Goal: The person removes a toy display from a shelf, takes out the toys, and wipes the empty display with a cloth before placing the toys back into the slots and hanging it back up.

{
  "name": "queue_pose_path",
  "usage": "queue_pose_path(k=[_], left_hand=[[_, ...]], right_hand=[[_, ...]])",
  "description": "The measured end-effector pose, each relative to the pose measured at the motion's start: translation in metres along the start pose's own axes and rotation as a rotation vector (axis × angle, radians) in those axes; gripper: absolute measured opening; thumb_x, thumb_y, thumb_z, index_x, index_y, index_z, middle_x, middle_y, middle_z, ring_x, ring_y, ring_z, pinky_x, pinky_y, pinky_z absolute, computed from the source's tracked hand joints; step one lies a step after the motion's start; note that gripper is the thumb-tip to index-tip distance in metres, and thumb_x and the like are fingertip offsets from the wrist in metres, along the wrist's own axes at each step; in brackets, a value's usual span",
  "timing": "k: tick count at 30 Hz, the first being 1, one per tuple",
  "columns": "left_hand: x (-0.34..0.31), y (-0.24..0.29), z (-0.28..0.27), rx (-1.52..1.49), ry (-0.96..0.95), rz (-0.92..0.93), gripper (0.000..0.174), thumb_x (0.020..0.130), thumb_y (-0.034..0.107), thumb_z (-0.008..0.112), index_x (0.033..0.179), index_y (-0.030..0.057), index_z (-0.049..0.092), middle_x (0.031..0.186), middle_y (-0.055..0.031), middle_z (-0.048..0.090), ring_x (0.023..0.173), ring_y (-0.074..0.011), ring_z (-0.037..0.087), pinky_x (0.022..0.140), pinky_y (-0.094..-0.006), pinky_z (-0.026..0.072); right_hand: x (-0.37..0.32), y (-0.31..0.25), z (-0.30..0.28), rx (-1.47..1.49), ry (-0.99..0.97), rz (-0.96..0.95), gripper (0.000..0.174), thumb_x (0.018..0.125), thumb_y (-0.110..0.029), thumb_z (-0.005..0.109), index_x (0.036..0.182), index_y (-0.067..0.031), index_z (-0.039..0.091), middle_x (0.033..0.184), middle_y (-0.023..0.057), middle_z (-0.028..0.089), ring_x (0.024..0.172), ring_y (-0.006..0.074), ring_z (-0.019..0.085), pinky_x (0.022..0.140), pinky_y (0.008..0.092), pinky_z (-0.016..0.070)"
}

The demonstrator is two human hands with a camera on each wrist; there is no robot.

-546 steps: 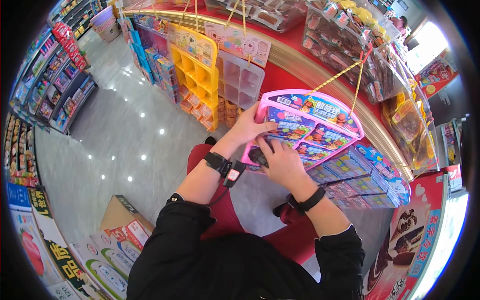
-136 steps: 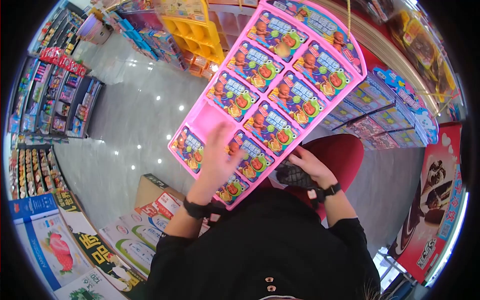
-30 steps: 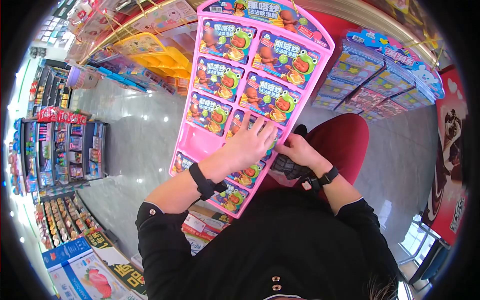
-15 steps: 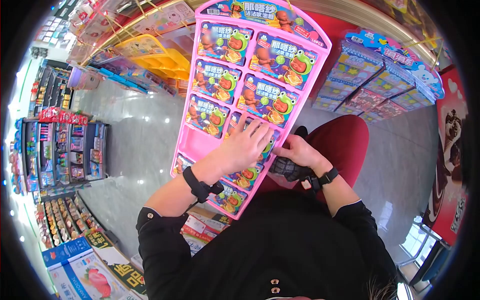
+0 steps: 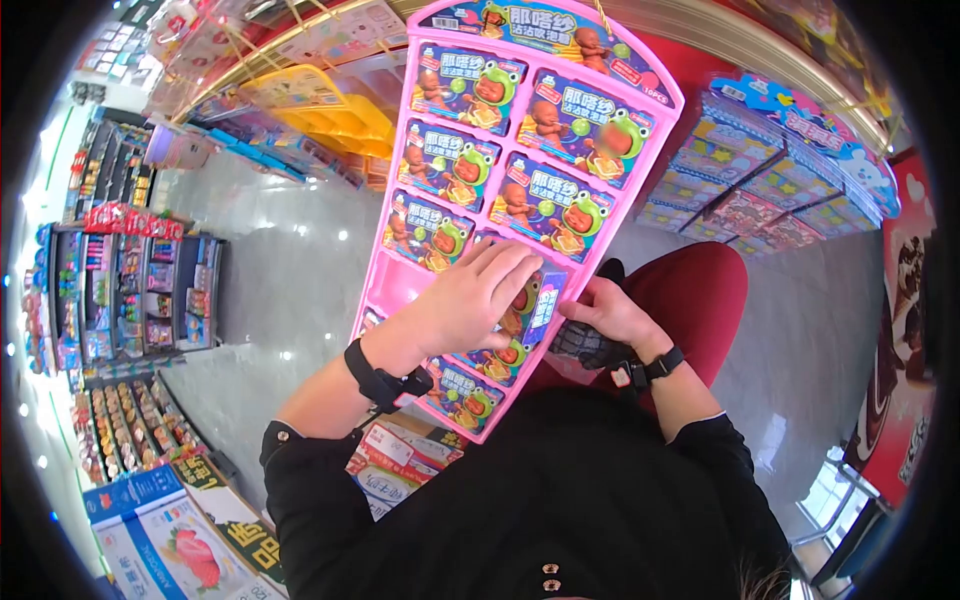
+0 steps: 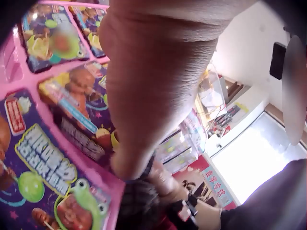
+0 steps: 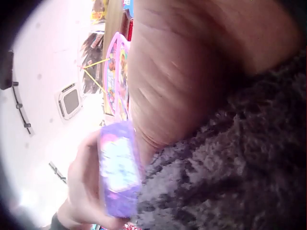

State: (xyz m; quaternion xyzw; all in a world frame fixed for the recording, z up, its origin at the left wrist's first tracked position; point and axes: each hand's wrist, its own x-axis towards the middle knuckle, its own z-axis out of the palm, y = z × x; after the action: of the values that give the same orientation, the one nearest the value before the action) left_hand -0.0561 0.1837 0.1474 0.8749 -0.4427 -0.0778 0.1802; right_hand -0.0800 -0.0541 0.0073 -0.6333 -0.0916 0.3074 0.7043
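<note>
A pink plastic hanging tray [image 5: 397,284] leans slanted before me, its compartments holding colourful candy boxes with frog-hooded dolls printed on them. My left hand [image 5: 470,298] grips one candy box [image 5: 546,302] in the right column, tipped so that its purple side shows. In the right wrist view the same box [image 7: 117,167] stands on edge within the left fingers. At the tray's right edge, my right hand [image 5: 614,314] holds a bunched dark grey cloth [image 5: 580,342]. That cloth looks fuzzy and fills the lower right of the right wrist view.
A yellow compartment tray [image 5: 350,122] hangs behind at the left. To the right hangs a blue and purple box display [image 5: 745,165]. Cartons [image 5: 190,545] stand at lower left, a stocked shelf [image 5: 140,285] beyond the grey floor. A red ice-cream panel [image 5: 900,330] borders the right.
Within the last second the candy box under my left hand has tipped up, baring its side. Eighteen seconds ago both hands were at the left side of the tray, hanging farther off.
</note>
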Motion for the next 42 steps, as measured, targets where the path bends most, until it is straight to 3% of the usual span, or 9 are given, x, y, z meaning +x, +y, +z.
queue_pose_path(k=[10,14,16,22,28,30,32,38,42], left_hand=[[-0.019,0.02,0.024,0.312,0.085,0.173,0.094,0.051,0.016,0.085,0.133,-0.0031,0.045,0.131,-0.0173,0.047,0.129,-0.0353,0.046,0.109,-0.0542,0.0367],[-0.037,0.02,0.005,-0.121,0.229,0.13,0.099,0.053,0.019,0.087,0.137,-0.0016,0.038,0.13,-0.0184,0.046,0.128,-0.0357,0.046,0.109,-0.0486,0.0367],[-0.039,0.03,-0.016,-0.344,0.307,-0.302,0.107,0.057,0.029,0.09,0.141,-0.0021,0.032,0.133,-0.0175,0.045,0.13,-0.0335,0.046,0.108,-0.0433,0.0367],[-0.039,0.01,0.022,-1.7,0.961,-0.379,0.074,0.09,0.04,0.059,0.147,0.0021,0.032,0.137,-0.0152,0.051,0.122,-0.0269,0.055,0.104,-0.0438,0.0426],[-0.004,0.03,0.032,-2.182,0.843,-0.577,0.068,0.1,0.058,0.028,0.14,0.0057,0.046,0.136,-0.0121,0.055,0.124,-0.0255,0.055,0.104,-0.0439,0.0449],[0.016,0.05,0.032,-2.256,0.708,-0.495,0.067,0.101,0.057,0.029,0.14,0.0059,0.045,0.137,-0.0113,0.054,0.123,-0.0246,0.056,0.103,-0.0426,0.0463],[0.021,0.06,0.053,-2.088,0.733,-0.377,0.06,0.101,0.054,0.032,0.139,0.0088,0.043,0.135,-0.0099,0.053,0.121,-0.0226,0.056,0.101,-0.0407,0.0487],[0.014,0.064,0.063,-2.15,0.444,-0.417,0.058,0.101,0.049,0.039,0.137,0.0038,0.042,0.127,-0.0119,0.058,0.11,-0.0232,0.062,0.097,-0.0403,0.0506],[0.035,0.07,0.015,-1.997,0.754,-0.548,0.064,0.101,0.055,0.032,0.137,0.0034,0.044,0.122,-0.0145,0.061,0.11,-0.0242,0.062,0.097,-0.0394,0.0506]], right_hand=[[0.002,0.016,0.0,-0.141,0.054,-0.183,0.037,0.089,-0.02,0.07,0.118,0.0013,0.06,0.099,0.0073,0.069,0.087,0.012,0.061,0.081,0.0296,0.0502],[0.001,0.007,0.002,-0.137,0.053,0.048,0.038,0.089,-0.018,0.07,0.12,0.0014,0.058,0.098,0.0077,0.069,0.086,0.0118,0.062,0.078,0.0285,0.0508],[-0.001,0.005,0.002,-0.179,0.053,0.108,0.039,0.089,-0.018,0.07,0.12,0.0017,0.057,0.097,0.008,0.068,0.084,0.0118,0.062,0.077,0.0282,0.0509],[-0.045,-0.051,-0.017,-0.185,0.319,0.097,0.029,0.089,-0.013,0.067,0.111,0.001,0.056,0.081,0.0017,0.06,0.074,0.0085,0.056,0.068,0.0252,0.0464],[-0.064,-0.141,0.014,0.026,0.496,-0.697,0.036,0.087,-0.025,0.07,0.113,-0.0027,0.059,0.108,0.0072,0.055,0.099,0.0163,0.054,0.085,0.0313,0.0429],[-0.052,-0.158,0.036,-0.644,0.417,-0.882,0.049,0.076,-0.028,0.078,0.118,-0.0077,0.061,0.116,0.0129,0.053,0.105,0.0273,0.054,0.09,0.0393,0.0425],[-0.033,-0.143,0.056,-1.03,0.429,-0.968,0.057,0.067,-0.027,0.08,0.119,-0.0121,0.063,0.118,0.0156,0.052,0.106,0.0347,0.053,0.09,0.0446,0.0425],[-0.01,-0.142,0.019,-0.766,0.709,-0.757,0.048,0.065,-0.014,0.076,0.112,-0.0113,0.065,0.114,0.0149,0.054,0.101,0.0339,0.054,0.087,0.0451,0.0445],[-0.033,-0.139,0.038,-0.901,0.569,-1.018,0.049,0.063,-0.012,0.079,0.11,-0.0114,0.066,0.11,0.0137,0.054,0.095,0.0336,0.055,0.083,0.0454,0.0467]])
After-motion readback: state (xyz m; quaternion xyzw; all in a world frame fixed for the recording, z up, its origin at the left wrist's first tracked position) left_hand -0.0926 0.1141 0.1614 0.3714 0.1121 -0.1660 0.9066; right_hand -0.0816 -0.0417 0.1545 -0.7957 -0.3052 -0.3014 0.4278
